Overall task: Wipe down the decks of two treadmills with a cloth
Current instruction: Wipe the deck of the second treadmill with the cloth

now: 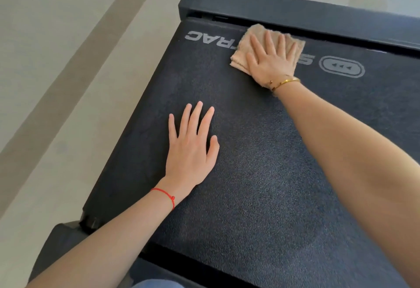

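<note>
Deck [261, 162] far edge — right hand [271, 60] flat on cloth [243, 53].

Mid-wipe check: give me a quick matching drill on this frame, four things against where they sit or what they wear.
Column one:
1. cloth
2. left hand
3. right hand
4. printed logo

Column two:
A. red string at its wrist, flat on bare belt
B. gold bracelet at its wrist
C. beige, pressed under a palm
D. grey, on the belt beside the cloth

Pairs: 1-C, 2-A, 3-B, 4-D
</note>
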A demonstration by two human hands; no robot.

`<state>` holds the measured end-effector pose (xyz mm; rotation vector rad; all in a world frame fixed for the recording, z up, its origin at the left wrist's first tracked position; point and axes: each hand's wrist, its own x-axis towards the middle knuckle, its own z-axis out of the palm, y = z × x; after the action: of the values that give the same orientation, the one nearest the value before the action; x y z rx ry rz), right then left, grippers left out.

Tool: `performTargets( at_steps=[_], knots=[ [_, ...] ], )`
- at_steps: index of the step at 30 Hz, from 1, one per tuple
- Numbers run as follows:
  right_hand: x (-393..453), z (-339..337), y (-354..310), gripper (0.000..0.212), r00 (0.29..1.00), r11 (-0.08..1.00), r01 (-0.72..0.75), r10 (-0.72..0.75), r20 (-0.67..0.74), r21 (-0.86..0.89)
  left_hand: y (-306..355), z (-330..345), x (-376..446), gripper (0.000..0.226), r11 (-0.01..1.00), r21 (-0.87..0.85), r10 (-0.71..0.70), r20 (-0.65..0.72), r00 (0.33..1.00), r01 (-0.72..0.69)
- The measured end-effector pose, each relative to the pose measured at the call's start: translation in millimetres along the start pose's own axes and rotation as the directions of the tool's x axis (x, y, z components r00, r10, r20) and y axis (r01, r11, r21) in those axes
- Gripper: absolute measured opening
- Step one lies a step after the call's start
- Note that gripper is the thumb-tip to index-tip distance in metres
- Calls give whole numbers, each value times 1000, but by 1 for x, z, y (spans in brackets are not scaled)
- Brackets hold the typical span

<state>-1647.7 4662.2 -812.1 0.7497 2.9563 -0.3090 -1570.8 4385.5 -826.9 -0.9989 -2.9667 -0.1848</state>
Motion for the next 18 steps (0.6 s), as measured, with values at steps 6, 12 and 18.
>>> performTargets(
  at_steps=[6, 12, 18],
  knots=[
    [-6, 18, -88, 57, 934, 931, 358, -357, 33, -67, -2, 1, 0, 61, 1000, -10, 8, -22, 1000, -8],
    [-15, 10, -35, 56, 955, 953, 297, -298, 2, -61, -7, 2, 0, 60, 1000, -29, 11, -24, 1000, -11],
    [-51, 0, 45, 58, 998, 999, -39, 39, -39, -5, -5, 0, 2, 62, 1000, -29, -7, 6, 1000, 7]
  ],
)
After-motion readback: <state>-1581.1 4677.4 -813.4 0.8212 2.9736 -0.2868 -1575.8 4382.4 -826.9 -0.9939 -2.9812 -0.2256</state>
